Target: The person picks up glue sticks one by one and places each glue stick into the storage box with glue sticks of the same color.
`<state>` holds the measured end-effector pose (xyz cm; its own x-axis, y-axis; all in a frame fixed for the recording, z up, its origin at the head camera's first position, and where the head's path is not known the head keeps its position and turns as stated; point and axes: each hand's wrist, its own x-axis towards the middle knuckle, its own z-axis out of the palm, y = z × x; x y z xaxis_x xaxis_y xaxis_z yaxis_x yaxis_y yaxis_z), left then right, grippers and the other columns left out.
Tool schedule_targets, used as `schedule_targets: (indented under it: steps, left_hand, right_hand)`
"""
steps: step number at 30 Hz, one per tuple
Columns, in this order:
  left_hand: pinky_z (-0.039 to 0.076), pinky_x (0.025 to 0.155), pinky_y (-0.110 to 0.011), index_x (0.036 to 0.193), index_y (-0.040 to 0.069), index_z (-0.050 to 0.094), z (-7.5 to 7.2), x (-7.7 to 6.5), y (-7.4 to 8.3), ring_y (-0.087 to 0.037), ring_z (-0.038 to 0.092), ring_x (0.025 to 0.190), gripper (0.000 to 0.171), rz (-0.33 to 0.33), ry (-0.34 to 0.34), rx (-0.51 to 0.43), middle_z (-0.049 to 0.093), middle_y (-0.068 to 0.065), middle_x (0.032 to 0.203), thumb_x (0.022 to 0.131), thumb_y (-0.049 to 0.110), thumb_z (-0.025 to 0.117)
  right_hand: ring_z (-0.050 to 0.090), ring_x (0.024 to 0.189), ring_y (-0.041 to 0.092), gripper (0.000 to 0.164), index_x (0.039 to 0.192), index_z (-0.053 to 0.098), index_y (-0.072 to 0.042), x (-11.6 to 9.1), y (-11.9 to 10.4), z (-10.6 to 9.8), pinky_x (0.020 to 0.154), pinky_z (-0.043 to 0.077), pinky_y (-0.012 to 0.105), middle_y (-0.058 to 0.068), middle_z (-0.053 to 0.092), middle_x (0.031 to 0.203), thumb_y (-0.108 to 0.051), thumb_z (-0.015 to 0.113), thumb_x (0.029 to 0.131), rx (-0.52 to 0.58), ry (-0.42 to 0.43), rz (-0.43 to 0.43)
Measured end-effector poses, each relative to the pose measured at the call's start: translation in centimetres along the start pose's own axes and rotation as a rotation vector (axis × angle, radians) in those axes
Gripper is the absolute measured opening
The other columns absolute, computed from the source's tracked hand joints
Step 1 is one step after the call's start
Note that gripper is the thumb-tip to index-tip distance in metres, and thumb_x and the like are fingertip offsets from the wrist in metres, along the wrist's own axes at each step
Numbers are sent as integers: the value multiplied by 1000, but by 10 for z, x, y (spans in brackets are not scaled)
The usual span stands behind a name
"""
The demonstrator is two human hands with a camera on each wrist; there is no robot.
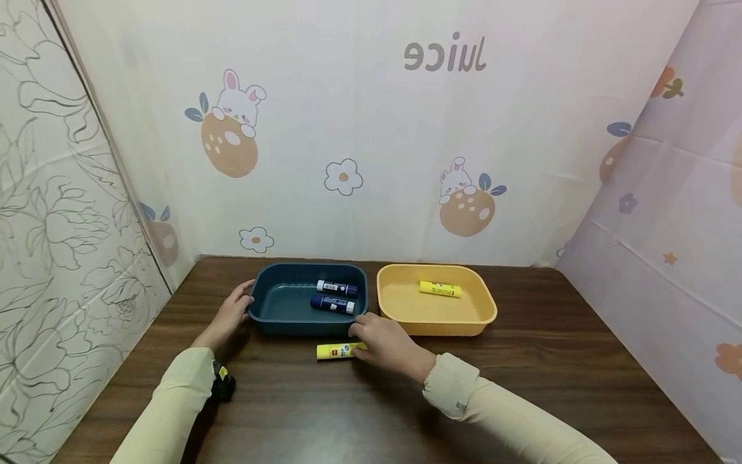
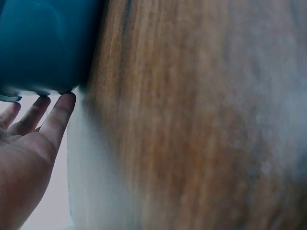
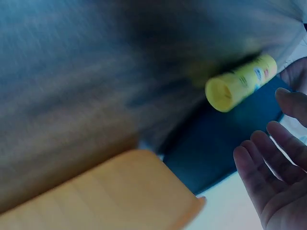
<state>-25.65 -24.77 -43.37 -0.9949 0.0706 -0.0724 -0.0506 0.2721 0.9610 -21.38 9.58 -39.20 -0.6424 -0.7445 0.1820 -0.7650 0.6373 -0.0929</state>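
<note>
A dark blue tray [image 1: 301, 327] stands at the back of the table with two navy glue sticks inside, one [image 1: 337, 288] behind the other [image 1: 332, 304]. My left hand [image 1: 228, 316] is at its left end, and the left wrist view shows straight fingertips [image 2: 66, 99] against the tray wall. At the tray's front right corner is my right hand [image 1: 385, 341], its fingers extended in the right wrist view and holding nothing. Just in front of the tray a yellow glue stick [image 1: 333, 351] lies on the table, its right end hidden by the right hand in the head view.
A yellow tray [image 1: 435, 328] stands right of the blue one, with a narrow gap between them. Inside it lies another yellow glue stick [image 1: 440, 289]. Behind the wooden table [image 1: 324, 412] hangs a patterned curtain [image 1: 394, 129].
</note>
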Motion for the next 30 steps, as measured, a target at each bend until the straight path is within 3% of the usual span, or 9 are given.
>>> schedule_targets:
  steps: [5,12,30]
  left_hand:
    - [27,105,-57,152,3,14,2,2,-1,-41,25,134,54,-7,-2,-12,13,-28,153,101,14,28]
    - [29,104,-56,151,4,16,2,1,0,-41,27,133,53,2,12,-11,16,-28,152,101,14,29]
    - [29,104,-57,151,4,16,2,-1,1,-42,26,133,54,2,19,4,14,-27,153,101,15,29]
  right_hand:
    - [52,77,8,30,104,70,-10,-4,2,13,68,49,20,0,63,93,-27,77,81,16,-23,9]
    - [52,79,9,30,103,68,-9,-2,3,30,67,49,22,-2,61,91,-28,76,81,-46,-24,-26]
    - [53,78,10,16,98,69,-12,5,0,37,66,49,22,-2,62,88,-19,72,85,-72,-44,-8]
